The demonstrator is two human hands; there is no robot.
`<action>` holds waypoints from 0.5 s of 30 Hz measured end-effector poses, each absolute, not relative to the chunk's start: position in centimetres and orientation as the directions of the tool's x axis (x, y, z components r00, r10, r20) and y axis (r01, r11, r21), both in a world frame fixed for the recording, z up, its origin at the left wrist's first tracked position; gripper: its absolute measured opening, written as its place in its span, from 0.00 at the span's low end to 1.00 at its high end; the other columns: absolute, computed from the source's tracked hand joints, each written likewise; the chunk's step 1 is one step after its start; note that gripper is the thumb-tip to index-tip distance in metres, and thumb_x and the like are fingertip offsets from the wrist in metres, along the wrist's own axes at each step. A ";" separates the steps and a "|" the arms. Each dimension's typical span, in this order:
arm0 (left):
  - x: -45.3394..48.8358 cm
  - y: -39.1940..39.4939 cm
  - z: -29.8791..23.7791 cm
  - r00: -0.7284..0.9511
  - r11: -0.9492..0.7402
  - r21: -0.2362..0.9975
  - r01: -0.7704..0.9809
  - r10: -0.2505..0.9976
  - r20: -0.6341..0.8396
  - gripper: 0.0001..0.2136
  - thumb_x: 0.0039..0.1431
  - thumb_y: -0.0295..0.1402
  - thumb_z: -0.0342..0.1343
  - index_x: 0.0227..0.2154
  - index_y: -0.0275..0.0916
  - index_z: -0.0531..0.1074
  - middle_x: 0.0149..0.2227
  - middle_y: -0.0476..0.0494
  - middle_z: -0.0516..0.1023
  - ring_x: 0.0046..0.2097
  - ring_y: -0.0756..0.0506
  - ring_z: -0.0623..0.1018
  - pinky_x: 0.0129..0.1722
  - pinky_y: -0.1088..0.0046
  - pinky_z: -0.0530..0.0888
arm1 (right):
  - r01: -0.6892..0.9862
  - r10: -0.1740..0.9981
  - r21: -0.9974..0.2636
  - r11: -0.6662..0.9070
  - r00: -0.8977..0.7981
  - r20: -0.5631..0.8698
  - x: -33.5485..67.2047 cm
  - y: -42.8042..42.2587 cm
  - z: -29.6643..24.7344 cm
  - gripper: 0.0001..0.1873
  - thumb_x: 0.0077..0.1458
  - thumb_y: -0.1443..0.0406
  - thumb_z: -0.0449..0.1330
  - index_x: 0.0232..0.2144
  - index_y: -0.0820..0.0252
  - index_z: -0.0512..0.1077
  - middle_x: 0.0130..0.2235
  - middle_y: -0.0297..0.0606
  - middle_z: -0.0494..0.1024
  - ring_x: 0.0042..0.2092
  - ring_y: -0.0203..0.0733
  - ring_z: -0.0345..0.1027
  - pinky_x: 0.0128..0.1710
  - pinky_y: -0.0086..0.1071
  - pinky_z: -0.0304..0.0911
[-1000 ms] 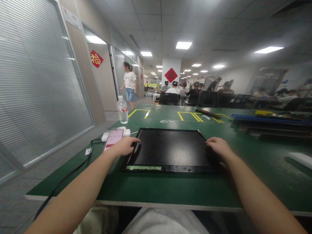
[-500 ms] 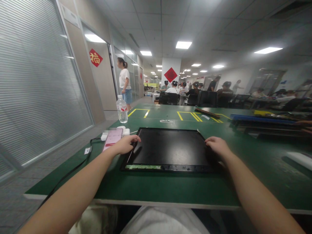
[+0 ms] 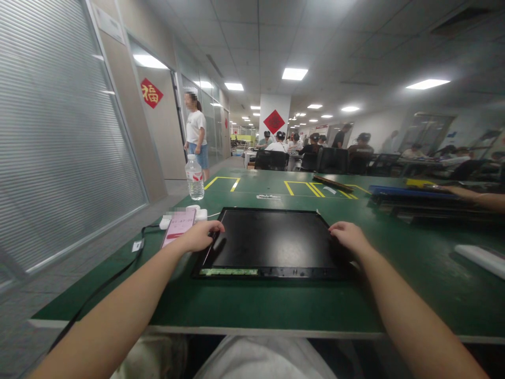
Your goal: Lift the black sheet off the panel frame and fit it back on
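A flat black display panel point(image 3: 272, 237) in a thin dark frame lies on the green table. Along its near edge runs a dark strip, with a green circuit board point(image 3: 229, 272) at the left part. My left hand point(image 3: 203, 235) is curled over the panel's left edge, thumb and fingers closed on the frame. On the opposite side, my right hand point(image 3: 349, 238) pinches the right edge in the same way. The undersides of both hands are hidden, as are some fingertips.
Left of the panel are a phone point(image 3: 179, 227), white plugs point(image 3: 201, 215) and a black cable point(image 3: 114, 281). A water bottle point(image 3: 194, 179) stands behind them. Dark bars point(image 3: 410, 197) are stacked at right, near a co-worker's arm point(image 3: 479, 197). A white object point(image 3: 481, 259) lies closer.
Both my hands stay on the panel's edges, and the whole view shifts slightly. At the right, a co-worker's arm now reaches farther in over the stacked bars. The standing person has turned slightly.
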State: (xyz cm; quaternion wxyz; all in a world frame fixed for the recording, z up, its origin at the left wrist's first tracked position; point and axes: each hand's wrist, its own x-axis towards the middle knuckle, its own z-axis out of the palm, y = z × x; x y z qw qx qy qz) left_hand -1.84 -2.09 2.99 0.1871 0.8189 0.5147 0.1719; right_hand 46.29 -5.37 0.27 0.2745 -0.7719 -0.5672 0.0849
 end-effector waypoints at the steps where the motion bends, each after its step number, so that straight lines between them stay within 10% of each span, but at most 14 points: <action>1: -1.8 -2.0 2.9 0.402 -0.396 0.471 0.788 0.911 0.093 0.25 0.36 0.20 0.47 0.41 0.41 0.74 0.46 0.44 0.81 0.51 0.41 0.78 0.52 0.68 0.72 | 0.827 0.922 -0.523 -0.205 0.343 0.180 46.3 -5.4 0.2 0.12 0.49 0.67 0.57 0.34 0.58 0.80 0.34 0.38 0.81 0.36 0.42 0.74 0.37 0.29 0.64; 15: -1.8 -1.4 1.7 0.313 -0.346 0.359 0.867 0.938 0.147 0.23 0.49 0.25 0.50 0.50 0.41 0.74 0.54 0.39 0.78 0.56 0.38 0.75 0.58 0.64 0.68 | 0.779 0.890 -0.586 -0.225 0.409 0.202 46.5 -5.4 0.4 0.12 0.47 0.65 0.59 0.34 0.57 0.80 0.36 0.38 0.82 0.38 0.43 0.75 0.35 0.29 0.64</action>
